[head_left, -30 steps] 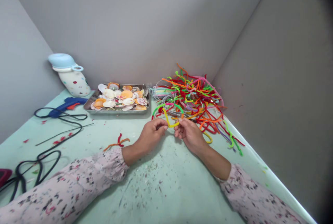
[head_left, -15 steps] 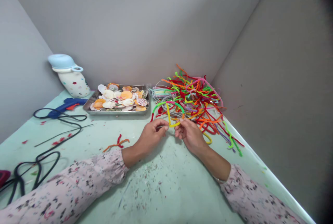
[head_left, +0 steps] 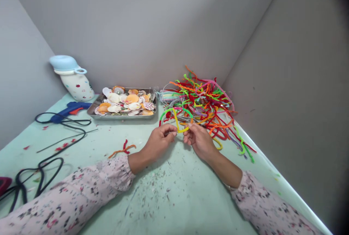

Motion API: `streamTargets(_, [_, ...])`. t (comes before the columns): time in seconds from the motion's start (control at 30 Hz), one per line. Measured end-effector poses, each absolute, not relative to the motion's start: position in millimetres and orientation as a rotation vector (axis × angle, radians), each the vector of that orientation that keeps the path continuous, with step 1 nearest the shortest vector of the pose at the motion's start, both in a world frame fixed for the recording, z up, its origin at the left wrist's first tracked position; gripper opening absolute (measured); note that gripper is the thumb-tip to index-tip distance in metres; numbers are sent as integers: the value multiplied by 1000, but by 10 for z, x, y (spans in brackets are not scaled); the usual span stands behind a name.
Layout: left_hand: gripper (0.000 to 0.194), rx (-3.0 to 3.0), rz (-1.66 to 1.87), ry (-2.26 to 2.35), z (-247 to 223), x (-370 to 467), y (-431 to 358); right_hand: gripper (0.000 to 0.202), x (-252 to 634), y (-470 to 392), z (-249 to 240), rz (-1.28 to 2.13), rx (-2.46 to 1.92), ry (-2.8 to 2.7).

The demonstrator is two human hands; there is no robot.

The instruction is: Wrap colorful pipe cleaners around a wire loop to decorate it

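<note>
Fuzzy loop (head_left: 187, 112): held up, right of the shell tray (head_left: 122, 118) and nearer the camera
Left hand (head_left: 163, 137): pinching the loop's left side
Right hand (head_left: 199, 140): fingertips closed on its orange-yellow right side
Fuzzy stems (head_left: 207, 95): heaped right of the tray

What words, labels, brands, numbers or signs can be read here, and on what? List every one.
None: no readable text shows anywhere.
Bottle: small colored prints, no letters I can make out.
Glue gun: no legible label or brand.
Metal tray: no legible marking.
Right wall: faint small marks, too small to make out.
Fuzzy wire: no writing visible.
</note>
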State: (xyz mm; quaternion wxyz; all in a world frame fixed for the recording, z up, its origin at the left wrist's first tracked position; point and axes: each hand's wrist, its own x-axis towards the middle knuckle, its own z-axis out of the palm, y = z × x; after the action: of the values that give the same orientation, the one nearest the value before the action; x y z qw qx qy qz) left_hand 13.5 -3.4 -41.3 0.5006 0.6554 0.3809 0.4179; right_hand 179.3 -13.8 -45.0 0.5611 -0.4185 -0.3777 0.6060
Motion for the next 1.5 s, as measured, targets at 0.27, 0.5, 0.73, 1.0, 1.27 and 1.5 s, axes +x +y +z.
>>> streamTargets(0.27, [13,1610,1006,944,-406,132,-41,20,1785,-154,-416,1419,-1012,-907])
streamTargets(0.5, [11,1586,1013,928,-380,130,-23,21,1779,-160,-405,1426,-1017,-906])
streamTargets(0.73, [12,1540,997,1003,-334,152,-58,21,1794,-141,-447,1414,-976,-904])
streamTargets(1.0, [11,1532,1034,954,-332,153,-61,22,1800,-139,-447,1430,-966,-875])
streamTargets(1.27, [12,1607,1049,954,-310,142,-75,20,1804,-134,-460,1436,-968,-862])
streamTargets(1.5, [15,1703,1066,946,-363,118,-62,21,1794,-143,-451,1439,-981,-859])
